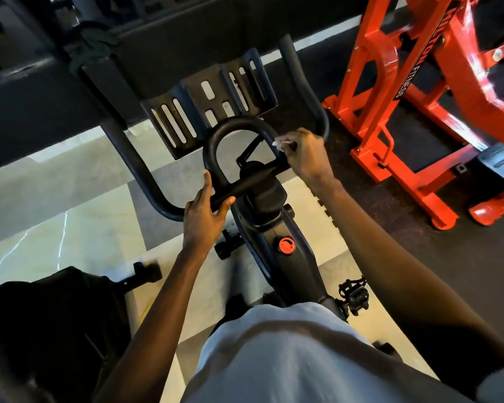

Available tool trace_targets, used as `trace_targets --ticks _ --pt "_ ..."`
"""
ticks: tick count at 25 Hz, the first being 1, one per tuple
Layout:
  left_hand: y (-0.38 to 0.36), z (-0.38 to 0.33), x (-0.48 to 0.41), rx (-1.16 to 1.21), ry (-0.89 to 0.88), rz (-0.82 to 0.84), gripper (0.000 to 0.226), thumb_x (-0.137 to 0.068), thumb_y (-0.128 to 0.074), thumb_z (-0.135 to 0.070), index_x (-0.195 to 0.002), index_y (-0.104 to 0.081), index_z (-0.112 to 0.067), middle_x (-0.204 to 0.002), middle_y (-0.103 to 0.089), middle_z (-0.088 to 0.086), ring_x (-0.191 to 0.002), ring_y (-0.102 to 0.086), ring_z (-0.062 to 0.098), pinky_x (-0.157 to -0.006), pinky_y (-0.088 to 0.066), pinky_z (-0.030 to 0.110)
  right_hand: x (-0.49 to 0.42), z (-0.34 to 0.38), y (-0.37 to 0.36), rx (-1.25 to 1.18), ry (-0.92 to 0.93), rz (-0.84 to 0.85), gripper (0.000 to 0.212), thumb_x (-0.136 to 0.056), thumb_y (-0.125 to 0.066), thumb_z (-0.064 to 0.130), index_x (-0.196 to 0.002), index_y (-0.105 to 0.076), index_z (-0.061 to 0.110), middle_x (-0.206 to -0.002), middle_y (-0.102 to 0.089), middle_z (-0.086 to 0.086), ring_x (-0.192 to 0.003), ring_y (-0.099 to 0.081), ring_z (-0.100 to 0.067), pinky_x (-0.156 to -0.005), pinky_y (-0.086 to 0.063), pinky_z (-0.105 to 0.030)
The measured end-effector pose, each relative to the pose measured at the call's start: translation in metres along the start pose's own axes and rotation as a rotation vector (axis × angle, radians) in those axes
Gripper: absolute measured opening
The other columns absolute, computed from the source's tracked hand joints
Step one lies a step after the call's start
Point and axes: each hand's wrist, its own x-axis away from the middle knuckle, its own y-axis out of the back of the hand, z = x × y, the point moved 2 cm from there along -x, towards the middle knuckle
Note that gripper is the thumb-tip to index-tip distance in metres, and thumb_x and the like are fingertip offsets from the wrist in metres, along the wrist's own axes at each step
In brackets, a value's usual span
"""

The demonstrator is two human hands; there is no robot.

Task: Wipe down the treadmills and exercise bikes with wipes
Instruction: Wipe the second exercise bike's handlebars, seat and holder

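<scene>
A black exercise bike [274, 228] stands below me, seen from above. Its handlebar has a centre loop [213, 141] and long outer bars. My left hand [205, 213] grips the crossbar at the left base of the loop, thumb wrapped under. My right hand [303, 155] holds a small white wipe [278, 143] against the right side of the loop. Only a bit of the wipe shows past the fingers. A slotted black console tray [204, 109] sits beyond the loop.
An orange-red weight machine [390, 82] stands close on the right on dark rubber flooring. A red knob [286, 245] sits on the bike frame and a pedal [354, 295] sticks out lower right. A dark bag or seat [47, 315] lies lower left on pale tiles.
</scene>
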Motion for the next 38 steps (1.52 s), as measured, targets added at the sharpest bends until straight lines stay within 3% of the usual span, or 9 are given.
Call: trace_targets --ticks 2,7,10,13,17,22,27,31,38 --pt "-0.002 0.002 0.0 -0.013 -0.002 -0.006 0.082 -0.096 -0.062 -0.045 -0.16 -0.019 -0.018 -0.138 -0.06 0.015 -0.127 -0.056 0.037 -0.11 -0.039 0.052 0.026 0.002 -0.009 0.014 -0.002 0.024 0.024 -0.095 -0.063 0.006 -0.115 -0.073 0.013 -0.113 -0.065 0.001 -0.086 -0.056 0.004 -0.078 -0.045 -0.002" --pt "-0.005 0.004 -0.003 -0.008 0.01 -0.024 0.082 -0.096 -0.062 -0.046 -0.161 -0.02 -0.018 -0.141 -0.058 0.012 -0.128 -0.056 0.033 -0.112 -0.036 0.05 0.04 0.03 -0.037 -0.047 -0.009 0.027 0.021 -0.093 -0.065 0.009 -0.112 -0.072 0.014 -0.116 -0.066 -0.002 -0.096 -0.062 -0.004 -0.089 -0.047 -0.01" --pt "-0.005 0.004 -0.002 -0.02 0.021 -0.042 0.081 -0.096 -0.062 -0.046 -0.16 -0.022 -0.017 -0.139 -0.058 0.013 -0.125 -0.058 0.034 -0.11 -0.038 0.05 0.059 0.039 -0.053 -0.048 0.133 0.032 0.023 -0.092 -0.067 0.009 -0.114 -0.072 0.014 -0.116 -0.066 -0.004 -0.104 -0.065 -0.014 -0.097 -0.052 -0.026" --pt "-0.008 0.002 0.0 -0.029 -0.008 -0.065 0.081 -0.096 -0.06 -0.048 -0.161 -0.02 -0.019 -0.146 -0.051 0.013 -0.128 -0.056 0.033 -0.108 -0.039 0.052 0.082 0.019 -0.058 -0.049 0.168 0.029 0.021 -0.092 -0.068 0.009 -0.112 -0.073 0.015 -0.119 -0.064 -0.003 -0.108 -0.062 -0.016 -0.095 -0.052 -0.027" --pt "-0.008 -0.003 -0.004 -0.072 -0.053 -0.059 0.082 -0.097 -0.061 -0.05 -0.161 -0.013 -0.033 -0.166 -0.02 0.008 -0.131 -0.054 0.03 -0.111 -0.035 0.056 0.094 -0.003 -0.057 -0.006 0.021 0.02 0.021 -0.094 -0.066 0.012 -0.113 -0.072 0.018 -0.117 -0.064 -0.002 -0.108 -0.058 -0.016 -0.093 -0.05 -0.029" --pt "-0.01 -0.001 -0.008 -0.096 -0.04 -0.042 0.085 -0.095 -0.059 -0.057 -0.162 -0.016 -0.026 -0.165 -0.024 0.009 -0.137 -0.049 0.029 -0.11 -0.035 0.051 0.097 0.008 -0.063 0.047 0.121 0.164 0.023 -0.093 -0.066 0.01 -0.114 -0.073 0.016 -0.117 -0.064 -0.004 -0.109 -0.059 -0.019 -0.092 -0.052 -0.032" --pt "-0.009 0.0 -0.006 -0.072 -0.014 -0.033 0.088 -0.095 -0.059 -0.057 -0.162 -0.013 -0.022 -0.166 -0.023 0.006 -0.144 -0.041 0.027 -0.114 -0.031 0.052 0.093 0.004 -0.048 0.013 -0.003 0.083 0.022 -0.095 -0.064 0.01 -0.114 -0.074 0.017 -0.11 -0.064 -0.003 -0.096 -0.06 -0.011 -0.088 -0.052 -0.025" --pt "-0.009 -0.002 -0.005 -0.05 -0.012 -0.05 0.088 -0.094 -0.061 -0.055 -0.161 -0.016 -0.021 -0.165 -0.027 0.006 -0.139 -0.047 0.027 -0.112 -0.033 0.05 0.082 0.031 -0.046 -0.081 -0.007 0.19 0.02 -0.093 -0.067 0.013 -0.108 -0.075 0.022 -0.112 -0.068 0.006 -0.092 -0.065 -0.004 -0.086 -0.054 -0.021" --pt "-0.01 -0.001 -0.006 -0.009 0.02 -0.073 0.087 -0.093 -0.063 -0.056 -0.161 -0.02 -0.023 -0.163 -0.031 0.001 -0.138 -0.048 0.024 -0.113 -0.031 0.049 0.012 0.04 -0.03 -0.069 0.024 0.107 0.015 -0.092 -0.067 0.012 -0.103 -0.075 0.018 -0.107 -0.069 0.004 -0.092 -0.063 -0.002 -0.081 -0.041 -0.005"
